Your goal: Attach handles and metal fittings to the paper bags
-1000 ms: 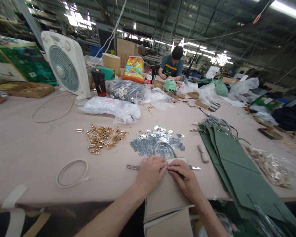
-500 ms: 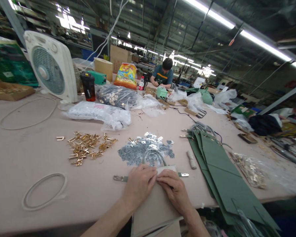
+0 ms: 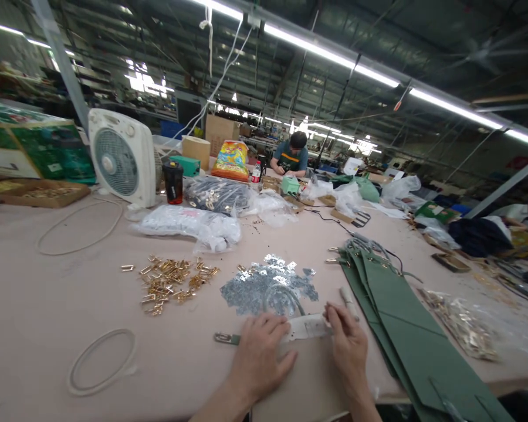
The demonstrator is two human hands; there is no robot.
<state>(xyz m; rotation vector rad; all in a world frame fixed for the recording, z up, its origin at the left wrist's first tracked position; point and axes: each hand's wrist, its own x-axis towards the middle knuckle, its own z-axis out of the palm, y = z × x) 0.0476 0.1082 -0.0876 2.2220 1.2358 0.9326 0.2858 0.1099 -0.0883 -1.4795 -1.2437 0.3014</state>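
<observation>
A tan bag panel (image 3: 310, 375) lies on the table in front of me, with a pale strip (image 3: 310, 327) along its top edge and a curved grey-green handle (image 3: 300, 305) above. My left hand (image 3: 264, 354) rests flat on the panel's left part, fingers outstretched, touching the strip's left end. From beneath it a green tab with a metal buckle end (image 3: 226, 338) sticks out to the left. My right hand (image 3: 347, 340) is at the strip's right end, thumb and fingertips pinched together; whatever they hold is hidden. Flat silver metal plates (image 3: 255, 287) form a pile just beyond the handle.
Gold metal fittings (image 3: 167, 278) are heaped at left, near a white ring (image 3: 101, 360). Stacked green panels (image 3: 405, 310) lie at right, beside a small roll (image 3: 347, 302) and a bag of metal parts (image 3: 462, 322). A fan (image 3: 123, 158) stands back left; a person (image 3: 291, 155) sits opposite.
My hands have moved apart: the left now lies flatter and the right has shifted to the strip's right end. More of the pale strip shows. The camera view has shifted.
</observation>
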